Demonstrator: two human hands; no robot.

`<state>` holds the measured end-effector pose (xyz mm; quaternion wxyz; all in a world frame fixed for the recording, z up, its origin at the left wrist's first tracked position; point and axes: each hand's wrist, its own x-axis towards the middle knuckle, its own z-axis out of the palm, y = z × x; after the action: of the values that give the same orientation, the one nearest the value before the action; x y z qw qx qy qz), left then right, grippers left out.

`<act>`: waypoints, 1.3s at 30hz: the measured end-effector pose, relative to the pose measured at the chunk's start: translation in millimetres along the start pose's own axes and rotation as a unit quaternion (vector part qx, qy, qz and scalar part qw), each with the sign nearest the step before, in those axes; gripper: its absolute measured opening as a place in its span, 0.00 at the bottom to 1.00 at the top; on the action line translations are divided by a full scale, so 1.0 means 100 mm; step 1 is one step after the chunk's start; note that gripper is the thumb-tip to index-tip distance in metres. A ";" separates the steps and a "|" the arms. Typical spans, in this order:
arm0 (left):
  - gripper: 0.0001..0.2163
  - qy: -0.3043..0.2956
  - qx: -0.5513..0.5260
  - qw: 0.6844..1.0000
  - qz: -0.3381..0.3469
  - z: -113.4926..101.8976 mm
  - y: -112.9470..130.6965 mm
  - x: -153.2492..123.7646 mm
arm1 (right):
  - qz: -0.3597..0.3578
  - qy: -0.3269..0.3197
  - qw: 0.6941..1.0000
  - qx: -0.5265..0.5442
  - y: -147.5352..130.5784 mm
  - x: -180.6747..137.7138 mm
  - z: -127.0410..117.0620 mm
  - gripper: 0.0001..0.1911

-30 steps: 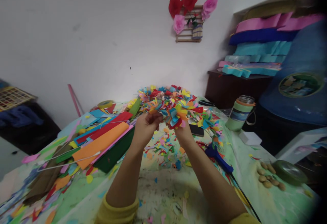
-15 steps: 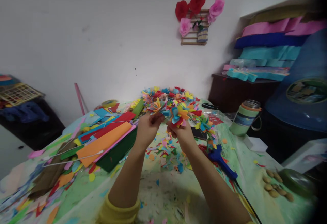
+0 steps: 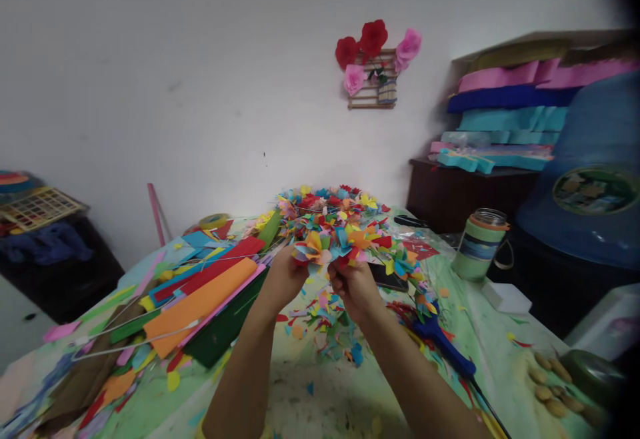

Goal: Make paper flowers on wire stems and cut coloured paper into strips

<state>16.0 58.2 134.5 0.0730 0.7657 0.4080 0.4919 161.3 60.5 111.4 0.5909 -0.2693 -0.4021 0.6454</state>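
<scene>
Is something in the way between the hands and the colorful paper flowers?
Nothing visible: the left hand and right hand are both right at the paper flowers, which partly hide the left hand's grip.

Dim, flat light; wall [image 3: 225, 99] brightest low down; right corners black; slight blur.

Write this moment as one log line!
left hand: at orange-yellow paper flower; right hand: at blue-red paper flower; right side: blue corded tool
</scene>
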 end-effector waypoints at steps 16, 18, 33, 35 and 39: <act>0.08 0.041 -0.238 0.955 -0.175 0.14 0.05 0.02 | -0.085 0.003 0.994 -0.065 -0.01 0.06 -0.01 0.18; 0.10 0.043 -0.264 0.942 -0.203 0.14 0.05 0.02 | -0.085 0.010 0.994 -0.066 0.00 0.07 -0.01 0.19; 0.09 0.008 0.016 1.000 -0.006 -0.04 0.01 0.02 | -0.049 0.033 0.995 -0.075 0.02 -0.05 0.09 0.11; 0.10 -0.010 0.038 0.999 0.008 -0.08 0.02 0.02 | -0.062 0.047 0.995 -0.056 0.05 -0.07 0.12 0.11; 0.08 -0.043 0.047 0.998 0.018 -0.10 0.00 0.01 | -0.089 0.049 0.993 -0.061 0.12 -0.06 0.12 0.11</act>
<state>8.1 56.0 140.4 0.0452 0.7960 0.4134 0.4398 145.6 52.0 107.4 0.6473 -0.2995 -0.4337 0.5507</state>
